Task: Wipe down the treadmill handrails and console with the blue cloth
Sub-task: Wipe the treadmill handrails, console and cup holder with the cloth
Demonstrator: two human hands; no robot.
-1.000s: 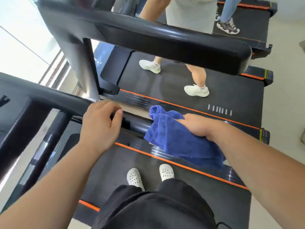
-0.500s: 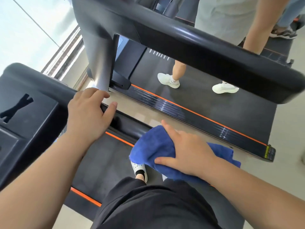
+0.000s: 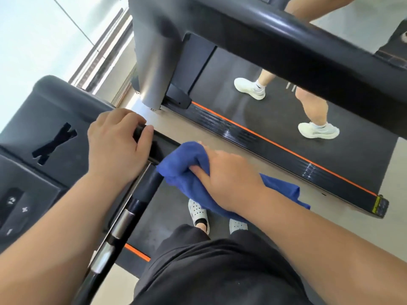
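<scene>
The blue cloth [image 3: 187, 172] is bunched around the black side handrail [image 3: 160, 148] of my treadmill, and my right hand [image 3: 226, 179] is closed on it from above. One end of the cloth trails to the right past my wrist. My left hand [image 3: 116, 146] grips the same handrail where it meets the dark console [image 3: 55, 133], a short way left of the cloth. A front crossbar [image 3: 123, 221] with metal grip sensors runs down from the console. Console buttons [image 3: 15, 208] show at the left edge.
A neighbouring treadmill stands close on the right, its thick black handrail [image 3: 286, 49] crossing the top of the view. Another person's legs in white shoes [image 3: 317, 130] are on its belt [image 3: 275, 115]. My own feet in white clogs [image 3: 198, 212] stand on my belt. A window is at left.
The view has swung left and down, bringing the console and crossbar into sight. My right hand slid the cloth up the handrail toward the console; the left hand kept its grip.
</scene>
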